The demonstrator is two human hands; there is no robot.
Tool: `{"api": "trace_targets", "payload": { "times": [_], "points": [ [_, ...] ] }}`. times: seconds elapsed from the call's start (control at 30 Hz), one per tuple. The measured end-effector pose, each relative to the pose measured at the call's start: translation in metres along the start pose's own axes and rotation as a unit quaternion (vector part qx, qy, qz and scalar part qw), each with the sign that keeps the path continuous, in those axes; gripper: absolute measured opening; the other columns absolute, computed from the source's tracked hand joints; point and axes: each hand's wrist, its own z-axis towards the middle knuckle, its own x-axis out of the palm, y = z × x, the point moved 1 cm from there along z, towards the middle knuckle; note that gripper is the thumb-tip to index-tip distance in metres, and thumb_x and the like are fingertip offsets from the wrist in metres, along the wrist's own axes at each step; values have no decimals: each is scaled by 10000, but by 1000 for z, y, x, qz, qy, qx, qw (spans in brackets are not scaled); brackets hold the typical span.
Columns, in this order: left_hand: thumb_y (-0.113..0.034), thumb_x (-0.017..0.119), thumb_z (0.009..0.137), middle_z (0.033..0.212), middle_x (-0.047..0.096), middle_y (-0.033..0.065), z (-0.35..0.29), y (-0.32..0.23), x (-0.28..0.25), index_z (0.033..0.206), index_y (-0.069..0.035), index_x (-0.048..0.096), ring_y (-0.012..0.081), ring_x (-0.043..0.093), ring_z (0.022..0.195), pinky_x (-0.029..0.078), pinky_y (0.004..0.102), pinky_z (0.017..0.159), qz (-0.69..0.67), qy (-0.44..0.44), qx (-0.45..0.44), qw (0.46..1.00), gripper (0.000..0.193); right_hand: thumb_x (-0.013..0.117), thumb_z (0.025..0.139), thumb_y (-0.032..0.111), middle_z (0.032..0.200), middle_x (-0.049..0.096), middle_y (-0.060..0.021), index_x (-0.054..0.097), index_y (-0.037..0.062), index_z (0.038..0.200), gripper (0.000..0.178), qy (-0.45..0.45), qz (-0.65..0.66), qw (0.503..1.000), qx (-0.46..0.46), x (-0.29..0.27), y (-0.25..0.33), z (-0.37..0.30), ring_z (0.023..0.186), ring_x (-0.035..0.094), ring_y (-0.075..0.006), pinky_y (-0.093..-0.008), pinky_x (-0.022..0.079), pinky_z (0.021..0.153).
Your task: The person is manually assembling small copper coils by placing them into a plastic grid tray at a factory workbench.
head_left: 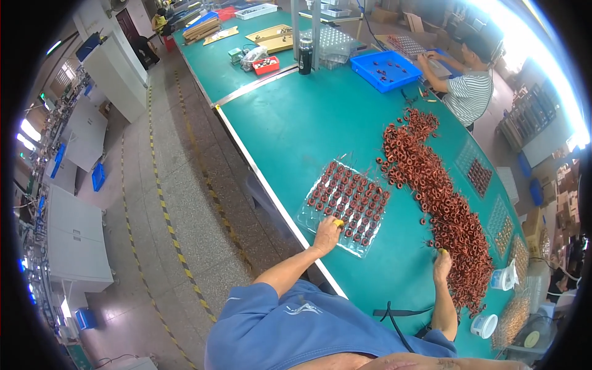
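The person's own head and lower body fell outside the view; only a blue shirt (290, 333) filled the near edge. The fingertips of the left hand (325, 236) were pressed onto the clear plastic tray (308, 216), so whether they pinched a copper coil could not be told. The right hand (441, 265) reached into the long heap of copper coils (444, 209), its fingers partly buried there. Single coils in the heap blurred together, too small to separate. At the far right, a co-worker in a striped shirt (468, 92) was washed out by window glare. Trays (515, 246) along the right rim bent and faded into the dark edge.
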Motion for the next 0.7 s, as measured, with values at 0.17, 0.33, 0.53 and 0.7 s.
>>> {"api": "trace_targets", "payload": {
  "times": [0.17, 0.33, 0.53, 0.7],
  "points": [
    [-72, 625, 785, 1070, 511, 158, 1, 2, 0, 1024, 12, 581, 333, 506, 1031, 412, 433, 892, -34, 21, 20, 999, 257, 500, 876, 47, 756, 633, -184, 621, -1, 956, 153, -62, 262, 944, 192, -24, 1, -9, 627, 613, -310, -383, 495, 588],
    [-75, 542, 833, 1089, 502, 196, -2, 12, -9, 1097, 27, 556, 371, 515, 995, 427, 429, 887, -72, 51, 11, 996, 283, 531, 833, 43, 736, 626, -184, 616, 3, 886, 107, -53, 43, 997, 31, -22, 11, -20, 687, 623, -353, -435, 489, 630],
    [-46, 509, 866, 1030, 526, 197, -10, 1, -28, 1059, 33, 562, 371, 556, 909, 459, 402, 802, -183, -12, -19, 983, 216, 597, 888, 287, 1103, 524, -294, 505, -27, 1176, 436, 94, -87, 984, 121, 2, -5, -37, 947, 572, -412, -466, 483, 784],
    [-12, 560, 877, 938, 577, 126, -68, -34, -37, 1023, -6, 607, 253, 592, 780, 469, 330, 679, -168, -94, -8, 981, 153, 578, 886, 249, 950, 593, -258, 589, -48, 1019, 325, 93, 13, 995, -24, 14, 9, -48, 900, 585, -396, -454, 471, 765]
  ]
}}
